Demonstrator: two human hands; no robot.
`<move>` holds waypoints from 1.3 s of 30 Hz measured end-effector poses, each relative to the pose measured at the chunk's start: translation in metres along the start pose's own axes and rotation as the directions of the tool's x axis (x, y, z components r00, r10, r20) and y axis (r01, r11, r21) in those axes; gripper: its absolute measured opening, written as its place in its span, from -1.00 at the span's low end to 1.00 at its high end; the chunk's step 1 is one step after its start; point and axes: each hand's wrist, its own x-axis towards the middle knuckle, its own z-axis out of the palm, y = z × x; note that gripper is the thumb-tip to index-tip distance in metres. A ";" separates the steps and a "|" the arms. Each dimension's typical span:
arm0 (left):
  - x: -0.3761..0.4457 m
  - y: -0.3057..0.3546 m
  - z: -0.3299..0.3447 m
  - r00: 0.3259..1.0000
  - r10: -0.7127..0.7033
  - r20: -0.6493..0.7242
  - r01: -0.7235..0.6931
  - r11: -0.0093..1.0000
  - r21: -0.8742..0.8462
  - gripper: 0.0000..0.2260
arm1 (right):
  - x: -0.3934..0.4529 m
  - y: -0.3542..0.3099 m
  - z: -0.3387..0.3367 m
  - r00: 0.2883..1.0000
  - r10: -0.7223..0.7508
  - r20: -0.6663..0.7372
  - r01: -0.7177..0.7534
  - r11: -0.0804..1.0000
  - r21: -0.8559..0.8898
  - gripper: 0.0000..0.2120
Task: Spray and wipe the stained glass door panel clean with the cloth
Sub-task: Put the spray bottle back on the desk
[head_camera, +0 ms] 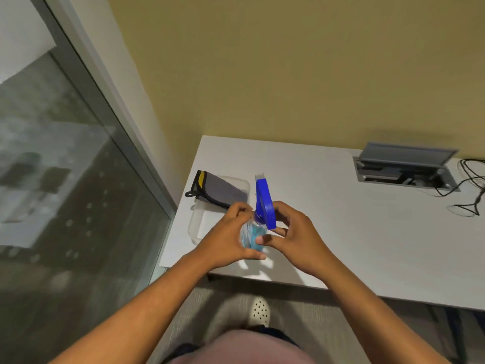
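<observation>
Both hands grip a spray bottle (253, 236) of blue liquid above the surface's (341, 232) front left corner, left hand (231, 239) and right hand (291, 239) fingers curled around it, its blue nozzle head pointing away toward the wall. A grey cloth (220, 190) lies in a clear tray (195, 227) by the left edge, beside the glass door (65, 179).

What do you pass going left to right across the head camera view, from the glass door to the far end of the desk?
Glass door panel → grey cloth → spray bottle → open desk cable box → black cable.
</observation>
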 end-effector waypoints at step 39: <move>0.079 -0.132 -0.047 0.933 0.254 -0.255 -0.141 0.910 0.389 -0.51 | 0.089 0.088 -0.011 0.944 0.316 0.098 -0.260 0.891 -0.373 -0.27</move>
